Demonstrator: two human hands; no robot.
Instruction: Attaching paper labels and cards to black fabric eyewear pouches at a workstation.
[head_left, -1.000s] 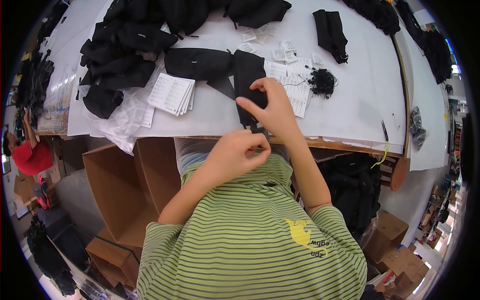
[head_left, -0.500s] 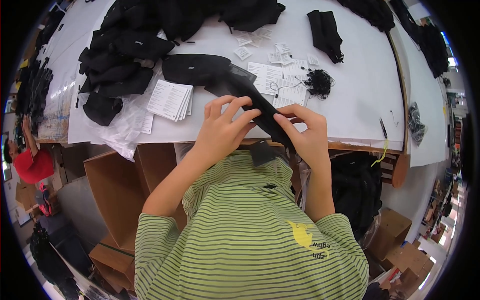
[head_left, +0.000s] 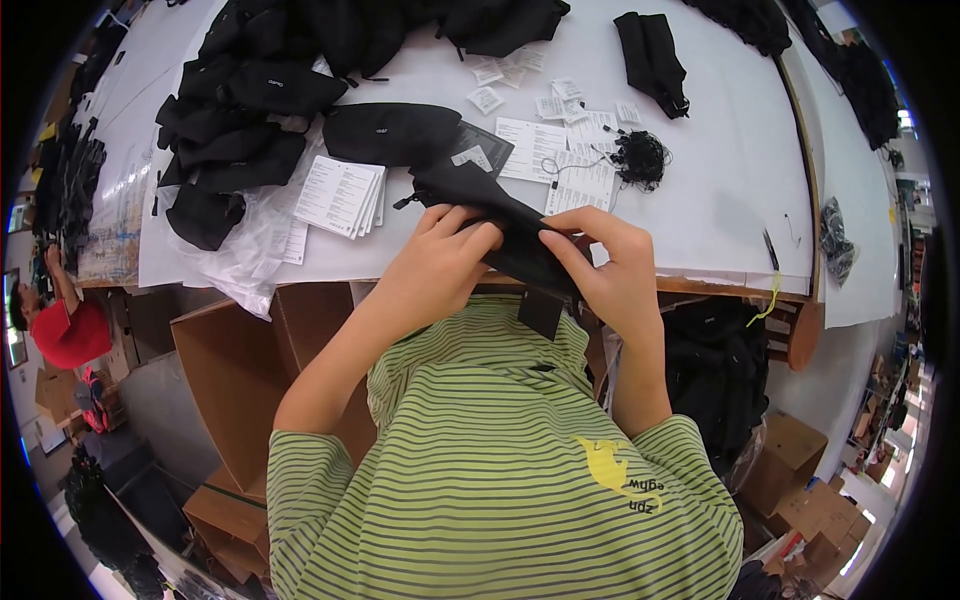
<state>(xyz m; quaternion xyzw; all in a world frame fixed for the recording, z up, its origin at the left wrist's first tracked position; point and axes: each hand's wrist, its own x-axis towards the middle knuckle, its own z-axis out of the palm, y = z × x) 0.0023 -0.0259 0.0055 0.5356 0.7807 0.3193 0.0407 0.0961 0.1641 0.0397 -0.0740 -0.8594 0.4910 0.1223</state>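
Note:
A black fabric pouch, with a small cord pull at its left end, is held between my hands over the table's near edge. My left hand is closed on its left part, the fingers curled. At the right part, my right hand pinches the fabric between thumb and fingers. From its underside hangs a dark square tag. Just beyond lies another black pouch, flat on the table, next to a dark card with a small white label on it.
Stacked white printed cards lie left of centre. A tangle of black strings, small labels and printed sheets are to the right. Black pouches are heaped at the back left. Below stands an open cardboard box.
The held pouch has swung clear of the pouch behind and now shows a wider face and its cord pull. My left fingers have curled in. The hanging tag has turned.

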